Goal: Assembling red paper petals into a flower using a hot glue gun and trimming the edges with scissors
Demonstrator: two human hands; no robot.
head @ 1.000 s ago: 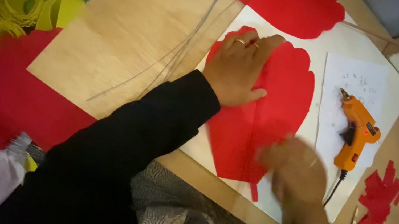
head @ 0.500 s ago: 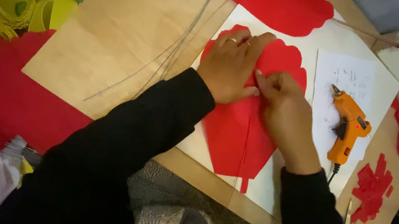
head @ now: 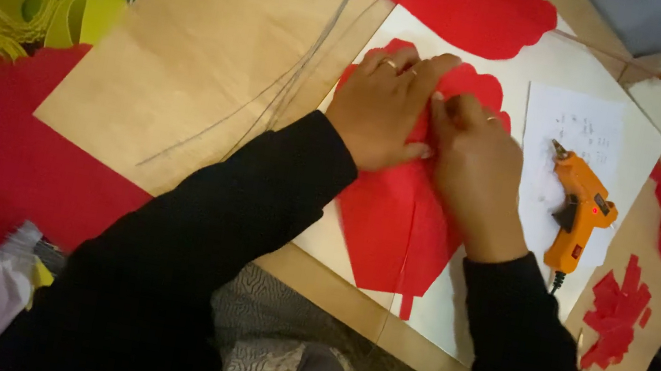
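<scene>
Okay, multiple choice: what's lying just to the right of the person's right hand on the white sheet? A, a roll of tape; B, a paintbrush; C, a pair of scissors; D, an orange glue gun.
D: an orange glue gun lies on the white sheet just beside the right hand, while both hands, the left hand included, press on the red paper petal.

Red paper petal (head: 396, 223), scalloped top, flat on white sheet (head: 547, 70) over wooden board (head: 188, 72). Left hand (head: 379, 109) and right hand (head: 469, 159) pressed side by side on its upper part, fingers (head: 434, 73) pinching a fold. Orange glue gun (head: 579, 209) just right. Red scraps (head: 616, 309) farther right; yellow rolls (head: 29, 10) far left.
</scene>
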